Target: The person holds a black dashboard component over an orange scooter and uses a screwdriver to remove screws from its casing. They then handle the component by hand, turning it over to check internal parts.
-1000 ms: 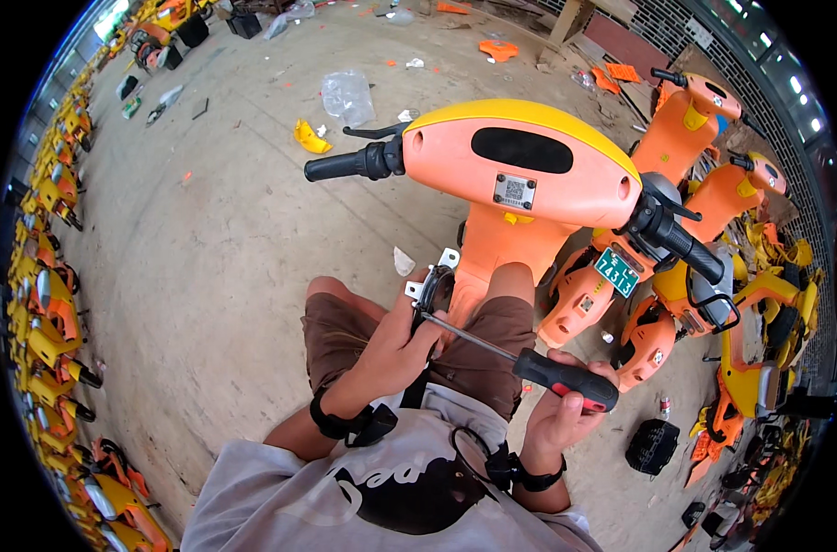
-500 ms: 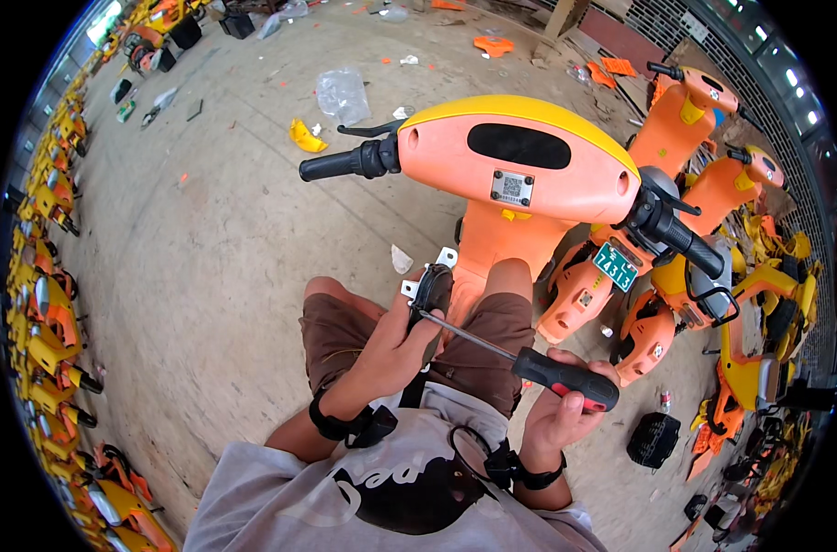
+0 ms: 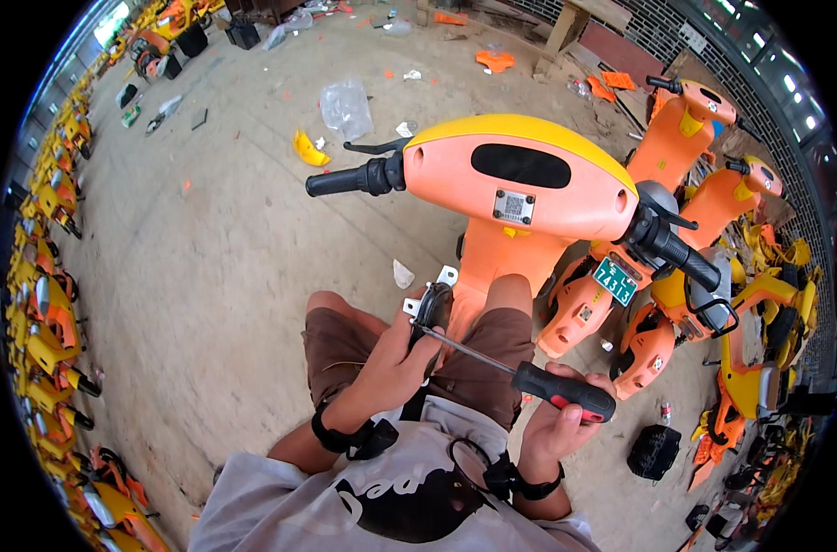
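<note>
In front of my lap, my left hand (image 3: pixel 392 370) is closed around a dark rounded part (image 3: pixel 437 304) with pale metal tabs at its upper edge; its kind I cannot make out. Wrapped around the black and red handle of a screwdriver (image 3: pixel 565 392) is my right hand (image 3: pixel 560 431). The screwdriver's shaft points up and left, its tip meeting the dark part beside my left thumb. Just beyond my knees stands an orange scooter (image 3: pixel 519 244) with a yellow-topped handlebar cover (image 3: pixel 450 156) and black grips.
More orange scooters (image 3: pixel 646 345) stand close on the right, near a black box-shaped thing (image 3: pixel 654 451). Clear plastic (image 3: pixel 346 109) and a yellow shell piece (image 3: pixel 309 148) lie on the concrete floor (image 3: pixel 197 276). Rows of yellow scooters (image 3: pixel 46 336) line the left side.
The scooter and floor litter sit slightly lower in view. My hands keep nearly the same hold, and the screwdriver tip stays at the dark part.
</note>
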Action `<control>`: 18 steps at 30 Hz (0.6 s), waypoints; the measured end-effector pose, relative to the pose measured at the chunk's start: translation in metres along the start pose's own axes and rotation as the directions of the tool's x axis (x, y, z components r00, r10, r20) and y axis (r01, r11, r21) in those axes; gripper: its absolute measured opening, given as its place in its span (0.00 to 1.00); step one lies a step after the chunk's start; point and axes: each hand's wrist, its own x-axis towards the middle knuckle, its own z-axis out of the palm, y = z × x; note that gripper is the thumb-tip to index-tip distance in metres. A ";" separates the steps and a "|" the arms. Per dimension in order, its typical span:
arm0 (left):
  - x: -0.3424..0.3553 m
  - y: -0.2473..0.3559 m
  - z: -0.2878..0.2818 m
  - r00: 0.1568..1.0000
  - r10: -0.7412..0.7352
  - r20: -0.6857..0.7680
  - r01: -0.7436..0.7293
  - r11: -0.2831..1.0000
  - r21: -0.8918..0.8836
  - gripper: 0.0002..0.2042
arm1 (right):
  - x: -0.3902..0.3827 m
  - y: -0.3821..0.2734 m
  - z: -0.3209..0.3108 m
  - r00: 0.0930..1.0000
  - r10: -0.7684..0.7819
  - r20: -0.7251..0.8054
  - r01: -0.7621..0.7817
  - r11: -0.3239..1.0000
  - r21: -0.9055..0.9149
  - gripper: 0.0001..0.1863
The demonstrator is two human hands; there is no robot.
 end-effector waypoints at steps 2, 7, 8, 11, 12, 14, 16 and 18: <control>0.000 0.000 0.001 1.000 -0.003 0.005 0.003 0.999 0.035 0.28 | 0.001 -0.001 0.004 0.997 0.009 -0.076 -0.008 1.000 0.009 0.29; 0.000 0.008 0.001 0.999 -0.015 0.032 0.012 0.995 0.098 0.31 | -0.001 -0.002 -0.002 0.999 0.027 -0.036 -0.027 1.000 -0.001 0.29; 0.001 0.009 0.001 0.999 -0.006 0.039 0.002 0.995 0.098 0.31 | -0.001 -0.002 -0.002 0.999 0.027 -0.035 -0.027 1.000 -0.001 0.29; 0.001 0.014 0.001 0.998 -0.041 0.050 0.034 0.988 0.152 0.31 | 0.000 -0.003 -0.002 0.999 0.004 -0.032 -0.004 1.000 -0.014 0.28; 0.000 0.015 0.001 0.998 -0.051 0.046 0.042 0.982 0.185 0.30 | -0.001 -0.004 -0.002 0.999 -0.003 -0.033 0.003 1.000 -0.020 0.28; 0.001 0.018 0.002 0.997 -0.070 0.040 0.058 0.966 0.250 0.30 | 0.003 -0.007 0.003 0.999 -0.014 -0.051 0.013 1.000 -0.017 0.30; 0.001 0.013 -0.001 0.996 -0.081 0.046 0.065 0.958 0.281 0.30 | 0.004 -0.009 0.004 0.999 -0.012 -0.049 0.010 0.999 -0.032 0.30; 0.000 0.012 -0.003 0.993 -0.103 0.048 0.084 0.948 0.306 0.30 | 0.005 -0.010 0.004 1.000 -0.013 -0.028 0.011 0.999 -0.052 0.30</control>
